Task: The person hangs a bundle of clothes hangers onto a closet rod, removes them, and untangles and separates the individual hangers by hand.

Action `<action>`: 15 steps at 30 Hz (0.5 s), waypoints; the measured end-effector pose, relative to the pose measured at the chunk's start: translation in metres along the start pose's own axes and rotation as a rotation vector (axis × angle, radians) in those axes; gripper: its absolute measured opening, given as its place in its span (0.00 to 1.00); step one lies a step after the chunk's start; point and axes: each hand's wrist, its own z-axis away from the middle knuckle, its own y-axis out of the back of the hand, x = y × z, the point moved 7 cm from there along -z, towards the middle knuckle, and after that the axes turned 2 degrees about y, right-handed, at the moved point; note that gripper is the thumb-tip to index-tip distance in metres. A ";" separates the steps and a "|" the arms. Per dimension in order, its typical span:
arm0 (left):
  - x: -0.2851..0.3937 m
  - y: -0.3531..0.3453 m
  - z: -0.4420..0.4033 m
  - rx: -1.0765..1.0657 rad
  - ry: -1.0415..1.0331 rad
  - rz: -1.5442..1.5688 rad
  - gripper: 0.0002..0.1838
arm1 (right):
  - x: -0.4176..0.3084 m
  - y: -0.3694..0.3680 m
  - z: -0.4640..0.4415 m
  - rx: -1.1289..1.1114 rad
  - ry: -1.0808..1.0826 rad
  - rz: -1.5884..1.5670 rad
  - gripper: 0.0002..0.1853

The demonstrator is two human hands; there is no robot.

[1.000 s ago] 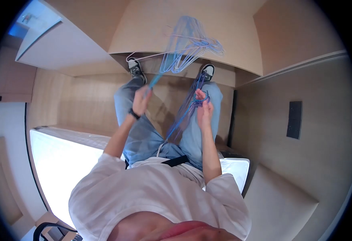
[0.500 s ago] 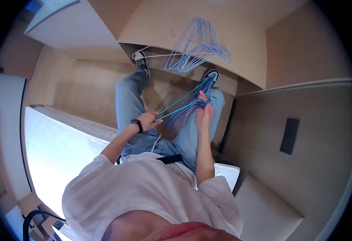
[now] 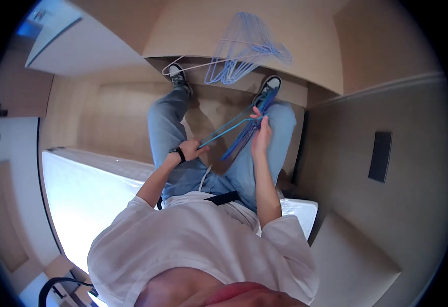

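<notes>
Between my hands stretches a light blue clothes hanger (image 3: 223, 134). My left hand (image 3: 191, 150), with a black watch at the wrist, is closed on its near end. My right hand (image 3: 261, 139) grips a bunch of blue and purple hangers (image 3: 242, 140) near their hooks, over my right thigh; the light blue hanger's other end meets this bunch there. Some of the fingers of my right hand are extended, and the hooks are partly hidden by them. Beyond my feet, a pile of pale blue and lilac hangers (image 3: 244, 48) lies on a wooden ledge, one pinkish hanger (image 3: 196, 66) sticking out left.
My shoes (image 3: 179, 79) stand at the foot of the wooden ledge (image 3: 306, 64). To the left is a plastic-wrapped white mattress (image 3: 91, 199). On the right rises a panel with a dark rectangular plate (image 3: 380, 157), and a beige padded panel (image 3: 354, 250) is below it.
The bunch in my right hand has drawn closer together, standing more apart from the light blue hanger in my left hand. The view has shifted slightly.
</notes>
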 end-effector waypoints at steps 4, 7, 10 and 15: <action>0.009 -0.004 0.006 -0.150 0.082 -0.163 0.23 | 0.006 0.013 -0.003 0.030 0.063 0.016 0.12; 0.030 -0.003 0.012 -0.213 -0.106 -0.274 0.19 | 0.007 0.020 -0.004 0.017 0.046 -0.068 0.12; 0.007 0.016 -0.001 -0.229 -0.142 0.481 0.14 | 0.003 0.024 -0.005 0.003 0.051 -0.106 0.12; -0.096 0.113 -0.042 0.181 0.151 0.845 0.10 | 0.003 0.020 -0.008 -0.024 0.036 -0.045 0.14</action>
